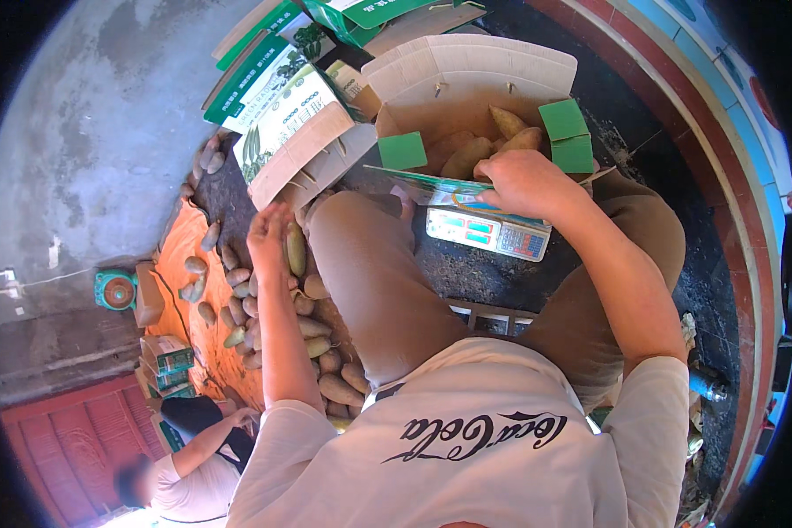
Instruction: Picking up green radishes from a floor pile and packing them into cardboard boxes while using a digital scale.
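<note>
A cardboard box with green corner flaps stands open in front of me, holding several green radishes. My right hand is closed at its near edge, fingers over the rim beside a radish and thumb outside. Just below the box is a white digital scale with lit displays and a keypad; the box hides the rest. Off to the left, my left hand is raised with fingers apart and nothing visible in it. A long green radish lies right beside that hand.
A heap of radishes spreads over an orange sheet left of my leg. Another green-and-white carton adjoins the open box. A seated person is at lower left. A green-rimmed fan stands by the wall.
</note>
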A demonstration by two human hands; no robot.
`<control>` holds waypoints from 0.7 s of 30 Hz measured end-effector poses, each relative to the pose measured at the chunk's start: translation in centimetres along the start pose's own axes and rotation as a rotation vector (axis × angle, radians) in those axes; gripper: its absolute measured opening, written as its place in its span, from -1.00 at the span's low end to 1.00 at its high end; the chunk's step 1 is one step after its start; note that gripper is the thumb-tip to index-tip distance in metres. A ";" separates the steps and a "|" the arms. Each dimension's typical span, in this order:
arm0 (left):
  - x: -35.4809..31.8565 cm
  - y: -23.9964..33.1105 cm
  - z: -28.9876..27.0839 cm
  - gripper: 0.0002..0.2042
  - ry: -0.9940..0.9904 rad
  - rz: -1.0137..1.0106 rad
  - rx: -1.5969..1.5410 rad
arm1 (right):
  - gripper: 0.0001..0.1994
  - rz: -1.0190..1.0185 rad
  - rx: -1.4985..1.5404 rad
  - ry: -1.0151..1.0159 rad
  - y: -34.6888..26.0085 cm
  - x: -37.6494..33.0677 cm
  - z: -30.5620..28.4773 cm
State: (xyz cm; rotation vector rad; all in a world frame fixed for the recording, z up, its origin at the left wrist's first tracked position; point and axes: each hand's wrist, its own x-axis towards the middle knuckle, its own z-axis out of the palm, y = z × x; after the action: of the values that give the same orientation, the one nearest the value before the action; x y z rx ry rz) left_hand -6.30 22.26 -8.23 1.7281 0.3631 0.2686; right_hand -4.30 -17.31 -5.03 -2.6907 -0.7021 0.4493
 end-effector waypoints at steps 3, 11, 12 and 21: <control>-1.1 -5.6 -2.7 -0.84 -0.041 -0.067 0.262 | -0.69 0.004 -0.003 0.018 0.1 0.0 0.1; -7.8 -17.9 -7.7 -0.77 -0.282 -0.197 1.188 | -0.68 0.048 0.028 0.001 -0.3 -0.5 -0.4; -8.8 -19.1 -8.5 -0.77 -0.280 -0.204 1.187 | -0.67 0.010 0.021 0.072 0.0 -0.5 -0.2; -16.9 -25.9 -15.5 -0.62 -0.411 -0.724 1.325 | -0.59 0.000 -0.006 0.077 -0.5 -0.4 -0.3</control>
State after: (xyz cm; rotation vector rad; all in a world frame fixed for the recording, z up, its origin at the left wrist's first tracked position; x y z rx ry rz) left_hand -30.06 34.02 -30.44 2.6572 0.9432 -1.0742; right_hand -4.72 -17.18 -4.52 -2.6978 -0.6829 0.3423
